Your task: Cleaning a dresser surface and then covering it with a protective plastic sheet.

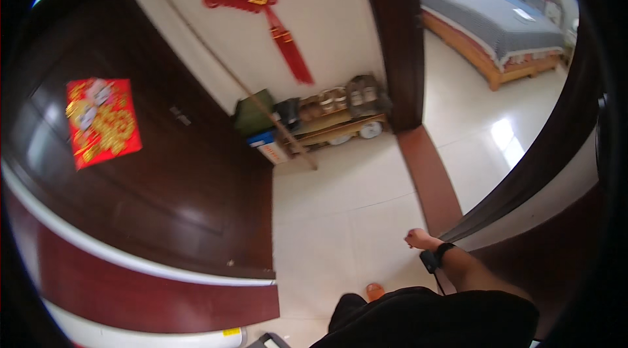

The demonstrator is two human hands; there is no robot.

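1. Right hand [423, 239]: out in front of me at the right, above the pale tiled floor [340, 237], near the lower end of the brown threshold strip [428, 178]. Fingers look curled inward; too small to tell whether they press together or pinch anything.
2. Left hand: out of frame; finger state cannot be told.
3. Nearest things: a black wristband [445, 253] round the right wrist and a small black device [428, 260] just beside it, its dark cord running down toward my black clothing [425, 322]. The threshold strip lies beyond the hand, its far end meeting the dark door frame [402, 40].
4. Shoe rack [340, 127]: against the far wall, footwear along its top, grey shoes [362, 94] at its right end. A long stick [229, 73] leans across its left end, foot on the floor near its front edge.
5. Technique, my judgement: one bare foot [374, 292] shows, so small, level steps suit smooth tile. Keep the right elbow in, clear of the doorway's near edge, and leave the cord slack. Give the stick's foot room; a knock could slide it.
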